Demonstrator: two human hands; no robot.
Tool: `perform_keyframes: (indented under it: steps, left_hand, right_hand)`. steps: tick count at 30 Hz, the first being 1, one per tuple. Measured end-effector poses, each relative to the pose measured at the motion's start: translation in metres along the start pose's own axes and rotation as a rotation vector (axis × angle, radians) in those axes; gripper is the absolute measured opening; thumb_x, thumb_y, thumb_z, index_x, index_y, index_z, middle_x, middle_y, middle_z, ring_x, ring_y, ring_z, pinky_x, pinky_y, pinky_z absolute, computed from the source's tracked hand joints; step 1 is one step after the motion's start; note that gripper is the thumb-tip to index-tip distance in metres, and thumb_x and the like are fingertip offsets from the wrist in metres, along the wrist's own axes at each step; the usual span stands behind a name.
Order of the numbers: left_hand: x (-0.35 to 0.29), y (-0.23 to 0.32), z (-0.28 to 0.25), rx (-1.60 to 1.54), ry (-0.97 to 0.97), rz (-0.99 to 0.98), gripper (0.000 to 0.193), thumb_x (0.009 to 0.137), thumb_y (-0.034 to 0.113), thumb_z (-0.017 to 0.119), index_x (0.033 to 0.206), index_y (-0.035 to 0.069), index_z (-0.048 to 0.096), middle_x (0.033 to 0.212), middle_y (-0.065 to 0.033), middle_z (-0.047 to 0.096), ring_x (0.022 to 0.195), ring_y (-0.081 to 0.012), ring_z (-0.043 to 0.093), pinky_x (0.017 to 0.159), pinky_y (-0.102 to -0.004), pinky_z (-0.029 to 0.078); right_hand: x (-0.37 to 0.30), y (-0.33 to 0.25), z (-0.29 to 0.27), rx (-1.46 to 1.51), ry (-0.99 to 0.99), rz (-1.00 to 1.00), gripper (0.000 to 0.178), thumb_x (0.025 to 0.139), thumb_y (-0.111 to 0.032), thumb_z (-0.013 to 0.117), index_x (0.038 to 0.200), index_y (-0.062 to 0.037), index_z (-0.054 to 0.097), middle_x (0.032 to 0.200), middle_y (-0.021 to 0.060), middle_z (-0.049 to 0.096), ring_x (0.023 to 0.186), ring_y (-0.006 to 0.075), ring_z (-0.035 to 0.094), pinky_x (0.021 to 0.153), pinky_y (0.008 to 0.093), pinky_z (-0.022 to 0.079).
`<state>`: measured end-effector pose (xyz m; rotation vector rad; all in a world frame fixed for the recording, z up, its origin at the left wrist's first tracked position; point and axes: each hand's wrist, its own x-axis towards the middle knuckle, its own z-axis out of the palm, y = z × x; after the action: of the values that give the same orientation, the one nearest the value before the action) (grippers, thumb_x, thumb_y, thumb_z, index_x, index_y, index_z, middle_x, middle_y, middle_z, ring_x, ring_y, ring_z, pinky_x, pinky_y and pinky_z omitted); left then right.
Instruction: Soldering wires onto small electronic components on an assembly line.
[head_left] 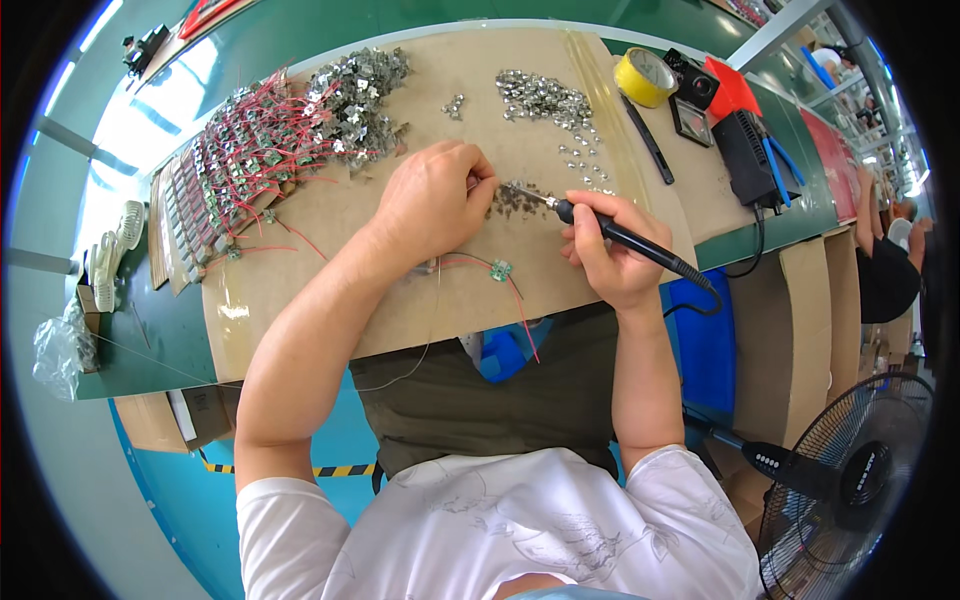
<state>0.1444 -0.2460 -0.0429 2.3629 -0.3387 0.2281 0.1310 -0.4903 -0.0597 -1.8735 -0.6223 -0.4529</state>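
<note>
In my right hand (622, 255) is a soldering iron (640, 243), held like a pen with its tip pointing left. The tip is close to the fingertips of my left hand (432, 198), over a dark scorched patch (522, 203) on the brown work sheet. My left hand is closed in a pinch; its own fingers hide most of what it holds. A small circuit board (500, 270) with red wires lies just below, between my hands. A thin pale wire (437, 310) runs down from under my left hand past the table edge.
Many small boards with red wires (250, 150) and a heap of metal clips (360, 100) cover the left. Small shiny metal parts (545, 100) lie ahead. On the right are yellow tape (645, 77), a black pen (648, 140), a black box (745, 155) and a fan (850, 480).
</note>
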Motion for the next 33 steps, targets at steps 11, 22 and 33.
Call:
perform_keyframes:
  steps: [11,22,33]
  left_hand:
    - [0.003,-0.005,0.001,-0.192,0.129,-0.103,0.013,0.093,0.012,0.071,0.093,-0.001,0.071,0.079,-0.0159,0.071,0.073,-0.0294,0.071,0.069,-0.0409,0.056]
    - [-0.004,-0.023,-0.023,-0.641,-0.256,-0.256,0.018,0.098,0.004,0.059,0.106,0.002,0.076,0.086,-0.0049,0.073,0.071,-0.0118,0.065,0.056,-0.0254,0.046]
    - [0.0,0.022,-0.039,-0.389,-0.556,-0.112,0.027,0.083,0.005,0.081,0.11,0.002,0.081,0.093,-0.0095,0.077,0.08,-0.012,0.066,0.071,-0.0325,0.053]
  right_hand:
    - [-0.006,-0.047,0.0,-0.035,-0.115,0.192,0.028,0.097,-0.004,0.073,0.124,-0.0033,0.071,0.078,0.0077,0.074,0.058,0.0113,0.064,0.054,0.0284,0.051]
    - [-0.03,-0.05,0.024,-0.362,-0.183,-0.152,0.042,0.081,0.001,0.077,0.122,-0.0063,0.069,0.081,0.0067,0.064,0.075,0.0262,0.063,0.067,0.038,0.054]
    - [-0.01,-0.032,0.022,-0.139,-0.04,-0.32,0.053,0.082,0.009,0.078,0.131,-0.0056,0.064,0.09,0.0103,0.068,0.082,0.0281,0.069,0.071,0.0397,0.058]
